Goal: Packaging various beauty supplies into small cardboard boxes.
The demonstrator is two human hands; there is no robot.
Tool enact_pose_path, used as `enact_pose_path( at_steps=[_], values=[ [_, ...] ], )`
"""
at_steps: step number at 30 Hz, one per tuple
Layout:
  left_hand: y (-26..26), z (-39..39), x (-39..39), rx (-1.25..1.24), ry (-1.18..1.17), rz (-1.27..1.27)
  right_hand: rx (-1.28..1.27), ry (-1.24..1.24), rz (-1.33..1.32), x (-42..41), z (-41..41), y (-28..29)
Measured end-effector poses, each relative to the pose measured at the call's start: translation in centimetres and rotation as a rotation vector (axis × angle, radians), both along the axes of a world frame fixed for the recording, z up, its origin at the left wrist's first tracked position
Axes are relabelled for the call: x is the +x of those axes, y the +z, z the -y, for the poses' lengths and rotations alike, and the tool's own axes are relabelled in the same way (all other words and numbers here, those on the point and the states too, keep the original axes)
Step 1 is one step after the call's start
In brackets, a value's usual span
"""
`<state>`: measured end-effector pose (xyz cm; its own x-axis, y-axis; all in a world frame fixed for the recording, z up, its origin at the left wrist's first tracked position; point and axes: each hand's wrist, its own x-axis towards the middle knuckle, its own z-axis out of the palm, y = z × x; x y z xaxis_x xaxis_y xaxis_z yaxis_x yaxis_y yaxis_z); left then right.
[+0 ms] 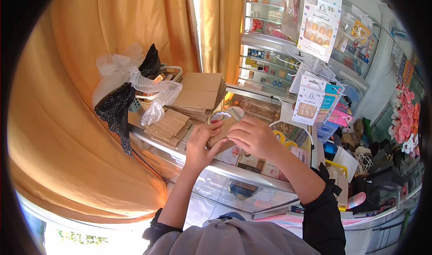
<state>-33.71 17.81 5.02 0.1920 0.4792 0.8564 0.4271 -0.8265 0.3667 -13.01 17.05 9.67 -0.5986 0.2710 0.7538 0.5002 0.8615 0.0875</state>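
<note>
Both hands meet over a glass display counter (249,176). My left hand (202,143) grips a small brown cardboard piece (216,138) by its near left side, thumb along the edge. My right hand (251,135) has its fingertips pinched at the near right edge of the same piece. Just beyond the fingers, a roll of tape (219,115) stands partly hidden by the left hand. Stacked flat cardboard boxes (199,91) rest behind the hands, and smaller folded cardboard pieces (167,126) lie to their left.
Bubble wrap (165,89) and black lace cloth (116,103) drape over a basket (173,73) at the left. Boxed false nails (307,103) hang on a rack at the right. Orange curtains (77,120) border the counter. Cosmetic boxes (251,162) lie under the glass.
</note>
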Motion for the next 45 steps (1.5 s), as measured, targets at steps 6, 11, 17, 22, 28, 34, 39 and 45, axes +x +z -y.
enact_pose_path(
  at_steps=[6,11,17,22,28,34,39,45],
  values=[
    [-0.1,0.0,0.0,-0.004,-0.012,0.011,-0.099,0.016,-0.035,0.0,0.6,0.7],
    [-0.1,0.0,-0.1,-0.014,-0.008,0.014,-0.126,0.000,-0.114,0.5,0.4,0.7],
    [-0.2,0.0,0.0,-0.023,-0.031,0.013,-0.049,-0.017,-0.144,0.7,-0.6,0.1],
    [-0.2,0.0,-0.1,-0.010,-0.024,0.005,-0.189,-0.215,-0.258,0.9,-0.6,-0.7],
    [-0.1,0.0,0.1,-0.025,-0.036,0.023,-0.169,-0.154,-0.415,0.7,-0.8,-0.4],
    [-0.3,0.0,-0.2,-0.019,-0.032,0.014,-0.355,-0.167,-0.367,0.1,-0.3,0.1],
    [-0.1,0.1,0.0,-0.023,-0.040,0.016,-0.395,-0.133,-0.316,-0.7,-1.3,-0.8],
    [-0.3,0.0,-0.1,-0.023,-0.028,0.011,-0.444,-0.080,-0.323,-0.7,-0.8,-0.6]
  ],
)
